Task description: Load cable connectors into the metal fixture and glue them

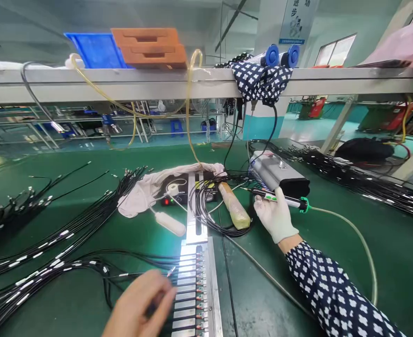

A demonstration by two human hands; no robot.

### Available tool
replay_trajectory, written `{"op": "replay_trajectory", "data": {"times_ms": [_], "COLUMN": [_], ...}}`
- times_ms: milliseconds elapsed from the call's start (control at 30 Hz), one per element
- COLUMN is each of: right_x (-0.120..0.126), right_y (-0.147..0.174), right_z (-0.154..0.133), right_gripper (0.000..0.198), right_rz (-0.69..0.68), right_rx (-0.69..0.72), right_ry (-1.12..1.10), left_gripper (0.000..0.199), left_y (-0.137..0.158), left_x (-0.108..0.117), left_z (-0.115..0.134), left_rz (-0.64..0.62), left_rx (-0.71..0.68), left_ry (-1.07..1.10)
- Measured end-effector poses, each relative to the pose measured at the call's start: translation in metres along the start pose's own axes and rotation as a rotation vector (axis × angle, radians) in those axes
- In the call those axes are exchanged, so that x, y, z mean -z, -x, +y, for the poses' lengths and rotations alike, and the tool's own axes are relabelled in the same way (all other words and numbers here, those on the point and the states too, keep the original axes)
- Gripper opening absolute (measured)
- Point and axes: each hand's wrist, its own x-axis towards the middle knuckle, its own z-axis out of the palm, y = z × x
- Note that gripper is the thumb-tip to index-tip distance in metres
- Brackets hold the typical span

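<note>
My right hand [274, 215], in a white glove, is closed around a slim dispensing syringe [279, 198] with a thin needle tip pointing left. A green collar at its rear joins a clear hose [353, 224]. My left hand [141, 302] is bare and blurred, its fingers curled in toward the thumb; whatever they hold is hidden. Beside it runs a long metal fixture [211, 281] with a row of slots and small reddish-tipped parts. Black cables [132, 255] reach the fixture's left side, and one light-coloured cable end [171, 271] shows just above my left fingers.
Bundles of black cables [52, 248] lie on the left of the green table, more [360, 182] on the right. A silver box [278, 171], a yellowish wrapped roll [234, 206], a cloth-draped controller [173, 192] and a white handpiece [170, 223] stand beyond the fixture. An overhead shelf [139, 91] crosses behind.
</note>
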Motion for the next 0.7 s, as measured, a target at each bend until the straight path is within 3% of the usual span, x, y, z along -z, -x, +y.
{"op": "replay_trajectory", "data": {"times_ms": [100, 167, 233, 300, 400, 567, 700], "right_x": [-0.011, -0.017, -0.019, -0.017, -0.01, -0.002, -0.005], "right_y": [-0.007, -0.003, 0.006, 0.018, 0.037, 0.06, 0.077], "right_z": [0.006, 0.005, -0.002, -0.018, -0.051, -0.097, -0.099], "right_gripper": [0.032, 0.033, 0.033, 0.034, 0.035, 0.034, 0.033], "right_rz": [0.007, 0.002, -0.014, -0.033, -0.036, 0.021, 0.031], "right_rx": [0.065, 0.111, 0.146, 0.172, 0.218, 0.305, 0.275], "right_ry": [-0.01, 0.005, 0.035, 0.072, 0.121, 0.122, 0.155], "left_gripper": [0.03, 0.05, 0.07, 0.073, 0.077, 0.065, 0.056], "left_y": [-0.074, -0.134, -0.185, -0.211, -0.195, -0.098, -0.048], "left_x": [-0.032, -0.061, -0.084, -0.096, -0.086, -0.035, -0.015], "left_z": [0.053, 0.08, 0.096, 0.103, 0.1, 0.07, 0.048], "left_rz": [-0.124, -0.104, -0.072, -0.067, -0.088, -0.113, 0.146], "left_rx": [-0.074, -0.035, 0.062, 0.129, 0.049, -0.279, -0.318], "left_ry": [-0.014, -0.023, -0.024, 0.011, 0.11, 0.263, 0.305]}}
